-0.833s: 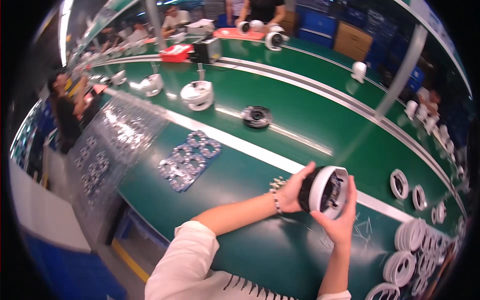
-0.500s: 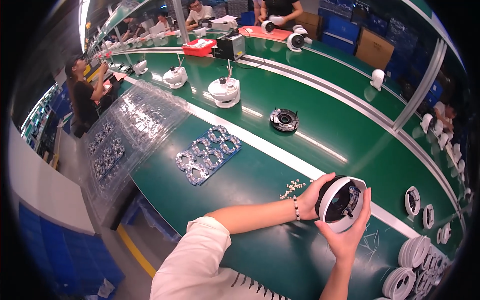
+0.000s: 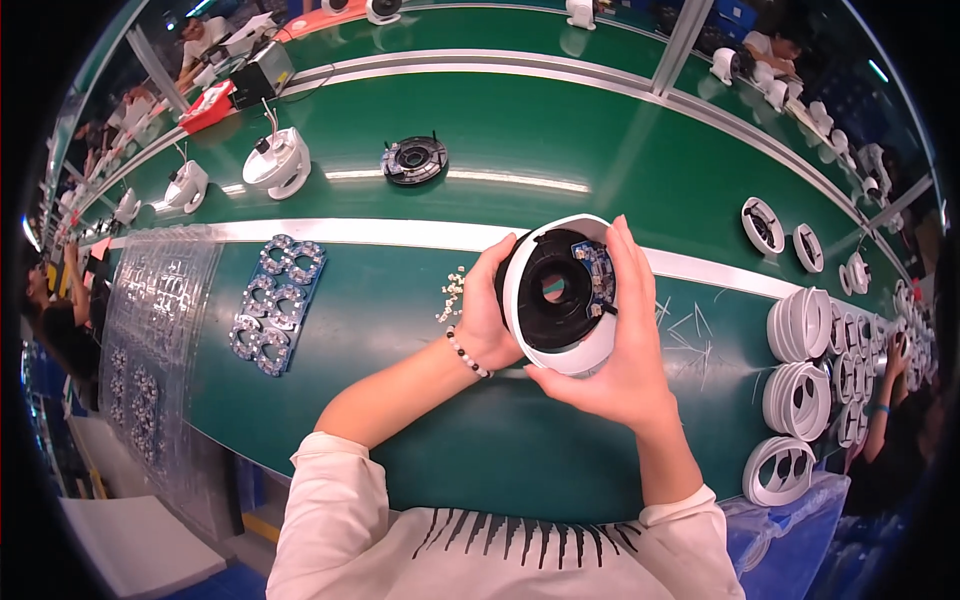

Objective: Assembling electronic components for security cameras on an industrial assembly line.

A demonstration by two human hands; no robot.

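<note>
Both hands hold a white round housing (image 3: 572, 360) above the green table, its opening turned up toward me. Inside sits a black round part (image 3: 540, 312) with a hole in its middle, and a curved blue circuit board (image 3: 598, 272) lies along its right side. My left hand (image 3: 490, 312) is closed round the left side, its fingers partly hidden behind the housing. My right hand (image 3: 632, 350) grips the right rim, fingers stretched along the side and thumb at the lower edge.
Left of my hands lie a blue circuit board panel (image 3: 278, 305), small cream connectors (image 3: 453, 295) and clear plastic trays (image 3: 160, 330). Thin pale strips (image 3: 690, 340) and stacked white rings (image 3: 798, 325) are to the right. Beyond, a black round part (image 3: 414, 160) and wired white housings (image 3: 278, 165) stand on the green belt.
My view has swung to the right. The housing, still in both hands, has turned so that more of its black inside and the circuit board faces me.
</note>
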